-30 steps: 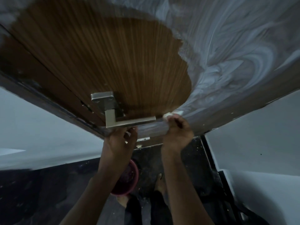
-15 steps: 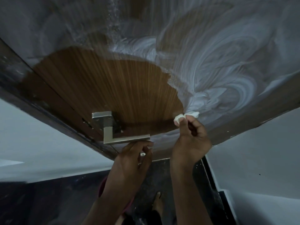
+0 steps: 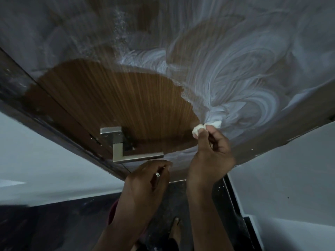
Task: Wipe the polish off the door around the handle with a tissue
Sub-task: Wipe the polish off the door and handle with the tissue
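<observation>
Since a second ago the right hand [image 3: 210, 156], fingers pinching the wadded tissue [image 3: 206, 126], has slid right from the lever handle [image 3: 126, 151] to the polish [image 3: 235, 98] edge, widening the cleaned door [image 3: 117, 98], while the left hand [image 3: 145, 185] curls beneath on something small, unidentifiable.

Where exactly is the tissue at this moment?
In the head view, the tissue is right of centre, pinched by the right hand against the door, at the polish's edge, right of the handle.
</observation>
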`<state>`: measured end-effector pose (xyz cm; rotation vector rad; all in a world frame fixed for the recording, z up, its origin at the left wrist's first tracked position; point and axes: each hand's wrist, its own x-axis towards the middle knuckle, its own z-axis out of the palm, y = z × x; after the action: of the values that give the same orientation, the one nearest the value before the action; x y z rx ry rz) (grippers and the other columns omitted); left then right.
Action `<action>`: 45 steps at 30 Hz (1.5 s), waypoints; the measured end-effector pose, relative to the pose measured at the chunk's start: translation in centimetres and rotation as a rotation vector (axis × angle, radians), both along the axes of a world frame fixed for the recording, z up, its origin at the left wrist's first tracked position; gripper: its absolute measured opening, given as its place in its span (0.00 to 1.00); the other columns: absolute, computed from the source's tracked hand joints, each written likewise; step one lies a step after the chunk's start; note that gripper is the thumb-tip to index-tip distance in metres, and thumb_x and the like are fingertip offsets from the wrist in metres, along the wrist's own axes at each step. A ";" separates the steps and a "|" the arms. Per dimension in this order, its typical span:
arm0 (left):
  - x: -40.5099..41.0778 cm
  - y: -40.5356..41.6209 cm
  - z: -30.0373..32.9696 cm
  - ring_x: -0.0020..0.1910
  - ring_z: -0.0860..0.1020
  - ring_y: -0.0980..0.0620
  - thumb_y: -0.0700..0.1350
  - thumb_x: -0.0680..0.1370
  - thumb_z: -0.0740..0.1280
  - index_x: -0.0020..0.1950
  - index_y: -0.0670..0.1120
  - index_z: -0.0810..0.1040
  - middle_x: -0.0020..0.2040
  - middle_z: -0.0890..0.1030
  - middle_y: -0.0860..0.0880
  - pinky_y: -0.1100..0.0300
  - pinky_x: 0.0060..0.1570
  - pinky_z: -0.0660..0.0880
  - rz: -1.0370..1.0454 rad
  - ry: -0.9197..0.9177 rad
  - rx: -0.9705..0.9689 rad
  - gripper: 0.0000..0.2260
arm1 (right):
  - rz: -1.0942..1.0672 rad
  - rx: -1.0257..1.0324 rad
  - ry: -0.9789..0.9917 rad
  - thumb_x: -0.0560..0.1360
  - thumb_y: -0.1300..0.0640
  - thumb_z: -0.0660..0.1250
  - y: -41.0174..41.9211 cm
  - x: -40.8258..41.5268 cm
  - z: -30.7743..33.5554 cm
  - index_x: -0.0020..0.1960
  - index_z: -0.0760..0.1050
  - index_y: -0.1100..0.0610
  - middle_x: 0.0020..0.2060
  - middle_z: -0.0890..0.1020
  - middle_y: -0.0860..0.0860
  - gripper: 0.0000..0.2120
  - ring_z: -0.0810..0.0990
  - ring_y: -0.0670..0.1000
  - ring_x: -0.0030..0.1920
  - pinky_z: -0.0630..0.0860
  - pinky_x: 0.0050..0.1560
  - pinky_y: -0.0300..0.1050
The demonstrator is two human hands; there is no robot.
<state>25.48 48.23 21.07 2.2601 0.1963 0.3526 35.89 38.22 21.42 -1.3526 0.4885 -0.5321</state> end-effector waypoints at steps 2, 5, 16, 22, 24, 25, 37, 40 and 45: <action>-0.1 -0.2 0.7 0.42 0.80 0.66 0.50 0.80 0.68 0.54 0.52 0.85 0.44 0.81 0.63 0.79 0.42 0.72 0.018 -0.049 0.019 0.07 | 0.007 -0.058 -0.048 0.73 0.68 0.74 -0.1 -0.1 0.4 0.49 0.84 0.58 0.47 0.85 0.56 0.08 0.86 0.49 0.46 0.83 0.44 0.37; 0.0 0.0 2.3 0.40 0.80 0.65 0.53 0.80 0.64 0.48 0.51 0.85 0.39 0.81 0.61 0.78 0.37 0.71 0.098 -0.134 0.028 0.11 | 0.015 -0.001 0.103 0.73 0.66 0.74 -0.4 -0.5 -1.3 0.50 0.84 0.59 0.46 0.86 0.56 0.07 0.86 0.51 0.46 0.85 0.48 0.45; 1.6 2.7 5.7 0.41 0.81 0.64 0.56 0.80 0.64 0.52 0.52 0.84 0.42 0.83 0.62 0.73 0.38 0.74 0.240 -0.213 -0.011 0.12 | 0.022 -0.283 -0.352 0.72 0.72 0.74 2.6 -1.1 6.5 0.51 0.82 0.65 0.48 0.82 0.61 0.10 0.84 0.52 0.51 0.81 0.50 0.36; 1.4 3.7 6.9 0.44 0.81 0.62 0.57 0.79 0.64 0.52 0.54 0.84 0.43 0.81 0.65 0.75 0.41 0.73 0.298 -0.242 -0.015 0.12 | -0.096 0.027 0.023 0.73 0.65 0.74 0.3 -0.1 3.0 0.51 0.83 0.57 0.47 0.85 0.59 0.08 0.86 0.56 0.49 0.84 0.49 0.57; 1.4 4.3 7.1 0.43 0.81 0.59 0.57 0.79 0.63 0.51 0.52 0.85 0.40 0.82 0.63 0.74 0.38 0.72 0.318 -0.244 -0.004 0.13 | -0.110 -0.002 -0.027 0.73 0.66 0.74 1.2 -0.2 4.6 0.50 0.83 0.55 0.48 0.85 0.59 0.09 0.86 0.54 0.49 0.85 0.49 0.49; 1.3 4.5 7.1 0.41 0.81 0.58 0.57 0.80 0.63 0.50 0.52 0.85 0.38 0.82 0.62 0.74 0.36 0.71 0.329 -0.240 0.008 0.13 | -0.113 -0.032 -0.101 0.73 0.67 0.74 2.1 -0.4 5.9 0.50 0.82 0.55 0.49 0.84 0.59 0.10 0.86 0.53 0.49 0.84 0.48 0.44; 0.2 7.3 7.8 0.38 0.80 0.57 0.55 0.81 0.63 0.41 0.52 0.81 0.31 0.80 0.59 0.71 0.31 0.69 0.476 -0.230 -0.045 0.13 | -0.075 -0.377 -0.431 0.73 0.68 0.75 4.8 -1.6 9.1 0.49 0.82 0.67 0.47 0.81 0.61 0.06 0.83 0.53 0.49 0.79 0.51 0.39; -0.3 7.6 7.9 0.38 0.80 0.59 0.53 0.82 0.65 0.39 0.52 0.80 0.31 0.80 0.60 0.73 0.31 0.70 0.497 -0.213 -0.056 0.13 | -0.068 -0.342 -0.464 0.73 0.69 0.75 6.0 -1.8 10.0 0.51 0.82 0.66 0.48 0.80 0.57 0.07 0.82 0.52 0.51 0.80 0.52 0.42; -0.9 8.8 7.6 0.35 0.79 0.65 0.51 0.81 0.67 0.36 0.61 0.73 0.29 0.77 0.61 0.76 0.32 0.66 0.515 -0.183 -0.027 0.14 | 0.188 -0.632 -0.789 0.74 0.69 0.74 11.0 -4.0 12.4 0.52 0.83 0.68 0.49 0.81 0.59 0.06 0.80 0.50 0.53 0.79 0.54 0.42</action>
<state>24.62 57.06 28.66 2.1115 0.6856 0.8154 31.91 49.22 33.85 -1.6105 -0.4903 -1.0488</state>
